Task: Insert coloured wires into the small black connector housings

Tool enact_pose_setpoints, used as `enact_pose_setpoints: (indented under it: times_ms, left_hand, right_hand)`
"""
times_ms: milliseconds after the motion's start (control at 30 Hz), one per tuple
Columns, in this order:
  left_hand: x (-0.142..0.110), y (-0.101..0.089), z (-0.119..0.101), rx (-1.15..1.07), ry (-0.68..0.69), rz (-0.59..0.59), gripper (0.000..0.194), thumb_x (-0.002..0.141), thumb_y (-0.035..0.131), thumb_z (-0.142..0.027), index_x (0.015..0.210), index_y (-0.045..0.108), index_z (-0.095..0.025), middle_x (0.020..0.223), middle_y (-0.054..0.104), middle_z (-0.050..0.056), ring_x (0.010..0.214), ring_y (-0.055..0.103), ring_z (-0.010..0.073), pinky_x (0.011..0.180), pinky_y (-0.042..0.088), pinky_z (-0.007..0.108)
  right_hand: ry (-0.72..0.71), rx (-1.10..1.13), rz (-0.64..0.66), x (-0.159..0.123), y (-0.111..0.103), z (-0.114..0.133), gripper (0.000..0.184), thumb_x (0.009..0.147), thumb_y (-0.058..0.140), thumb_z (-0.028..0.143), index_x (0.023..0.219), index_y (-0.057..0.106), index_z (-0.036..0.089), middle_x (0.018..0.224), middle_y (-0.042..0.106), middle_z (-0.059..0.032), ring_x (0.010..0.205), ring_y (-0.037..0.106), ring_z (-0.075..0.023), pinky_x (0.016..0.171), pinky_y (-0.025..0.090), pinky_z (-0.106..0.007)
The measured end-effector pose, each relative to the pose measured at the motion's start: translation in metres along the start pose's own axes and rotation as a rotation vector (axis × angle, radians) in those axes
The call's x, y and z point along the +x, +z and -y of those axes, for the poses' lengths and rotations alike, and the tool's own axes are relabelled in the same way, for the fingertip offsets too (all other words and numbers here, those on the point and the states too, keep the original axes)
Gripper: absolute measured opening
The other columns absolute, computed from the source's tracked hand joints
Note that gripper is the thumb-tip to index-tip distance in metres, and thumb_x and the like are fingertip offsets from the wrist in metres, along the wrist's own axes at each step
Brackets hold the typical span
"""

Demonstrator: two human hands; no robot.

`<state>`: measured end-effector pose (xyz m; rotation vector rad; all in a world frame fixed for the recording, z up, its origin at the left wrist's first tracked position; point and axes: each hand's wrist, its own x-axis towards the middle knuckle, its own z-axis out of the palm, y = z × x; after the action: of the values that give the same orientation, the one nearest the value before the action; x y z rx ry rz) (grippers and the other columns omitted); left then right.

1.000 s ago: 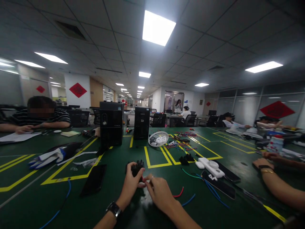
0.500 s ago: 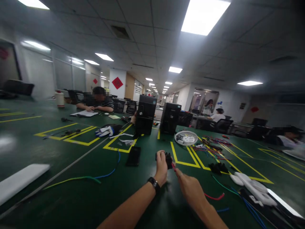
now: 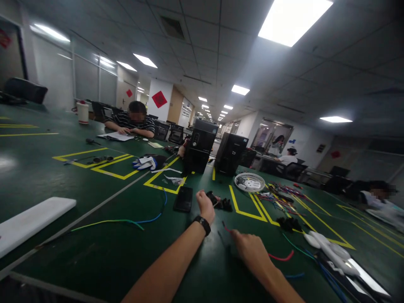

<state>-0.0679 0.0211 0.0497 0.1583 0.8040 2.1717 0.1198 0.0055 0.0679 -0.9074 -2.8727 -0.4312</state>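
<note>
My left hand (image 3: 205, 206), with a dark watch on its wrist, is closed around a small black ridged part (image 3: 226, 205), whose exact kind I cannot make out. My right hand (image 3: 251, 249) lies lower and to the right, its fingers pinched on a red wire (image 3: 283, 257). The wire's dark tip points up toward the black part, with a gap between them. Its other end curves out beyond the hand. Below that, a blue wire (image 3: 295, 276) pokes out beside my right forearm. Just left of my left hand lies a black phone (image 3: 183, 199).
Two black computer towers (image 3: 200, 147) stand ahead. A white round basket (image 3: 249, 182) and a heap of coloured wires (image 3: 280, 198) lie to the right, near white devices (image 3: 334, 252). Gloves (image 3: 145, 163) and a white slab (image 3: 34, 223) are left. A person (image 3: 135, 120) sits opposite.
The red wire's tip has come away from the black part as my right hand drew back. My left hand has shifted left and up with the part. The view has tilted slightly.
</note>
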Motion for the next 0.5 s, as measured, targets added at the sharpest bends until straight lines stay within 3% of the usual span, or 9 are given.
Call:
enact_pose_setpoints:
  times_ms: [67,133,200,267,333,433,500]
  left_hand:
    - [0.001,-0.008,0.000,0.040,-0.013,-0.018,0.023,0.087,0.036,-0.036,0.106,0.043,-0.023,0.080,0.054,0.000,0.056,0.055,0.0102,0.058,0.048,0.025]
    - [-0.009,-0.011,0.012,0.087,-0.088,0.009,0.022,0.084,0.042,-0.035,0.102,0.046,-0.022,0.076,0.055,0.000,0.054,0.057,0.0116,0.056,0.048,0.027]
    - [-0.026,-0.010,0.031,0.135,-0.202,0.092,0.022,0.079,0.052,-0.034,0.095,0.049,-0.019,0.071,0.056,0.001,0.054,0.059,0.0145,0.055,0.049,0.030]
    - [-0.044,-0.006,0.048,0.166,-0.292,0.192,0.024,0.076,0.058,-0.035,0.090,0.052,-0.017,0.067,0.058,0.002,0.056,0.062,0.0175,0.056,0.050,0.032]
    - [-0.054,-0.005,0.056,0.194,-0.359,0.293,0.025,0.077,0.058,-0.040,0.088,0.054,-0.017,0.066,0.060,0.004,0.060,0.064,0.0198,0.059,0.051,0.033]
    - [-0.055,-0.007,0.052,0.236,-0.423,0.371,0.034,0.083,0.048,-0.052,0.094,0.052,-0.020,0.069,0.062,0.006,0.065,0.066,0.0220,0.062,0.051,0.036]
    - [-0.052,-0.008,0.047,0.254,-0.465,0.366,0.042,0.083,0.042,-0.058,0.102,0.047,-0.021,0.072,0.064,0.007,0.066,0.067,0.0235,0.063,0.051,0.040]
  right_hand:
    - [0.113,-0.019,-0.079,0.004,-0.010,-0.009,0.028,0.096,0.034,0.023,0.103,0.061,0.022,0.073,0.070,-0.0065,0.066,0.068,-0.0204,0.053,0.037,-0.024]
    - [0.232,-0.045,-0.210,0.025,-0.038,-0.014,0.035,0.098,0.029,0.032,0.105,0.060,0.020,0.076,0.070,-0.0094,0.069,0.068,-0.0236,0.055,0.039,-0.027]
    - [0.192,-0.016,-0.277,0.056,-0.073,-0.002,0.038,0.098,0.026,0.034,0.105,0.060,0.018,0.080,0.070,-0.0106,0.073,0.067,-0.0242,0.059,0.041,-0.028]
    - [0.071,0.058,-0.250,0.092,-0.097,0.032,0.037,0.098,0.026,0.031,0.109,0.059,0.017,0.084,0.069,-0.0114,0.080,0.067,-0.0231,0.065,0.043,-0.028]
    - [-0.040,0.148,-0.178,0.125,-0.104,0.079,0.034,0.096,0.030,0.024,0.108,0.059,0.012,0.090,0.068,-0.0156,0.086,0.066,-0.0249,0.070,0.045,-0.031]
    - [-0.142,0.265,-0.083,0.160,-0.095,0.147,0.031,0.096,0.035,0.024,0.102,0.061,0.009,0.096,0.067,-0.0189,0.090,0.065,-0.0264,0.073,0.047,-0.033]
    - [-0.179,0.325,-0.075,0.170,-0.086,0.171,0.037,0.096,0.037,0.035,0.111,0.057,0.008,0.099,0.067,-0.0178,0.092,0.064,-0.0257,0.075,0.048,-0.033]
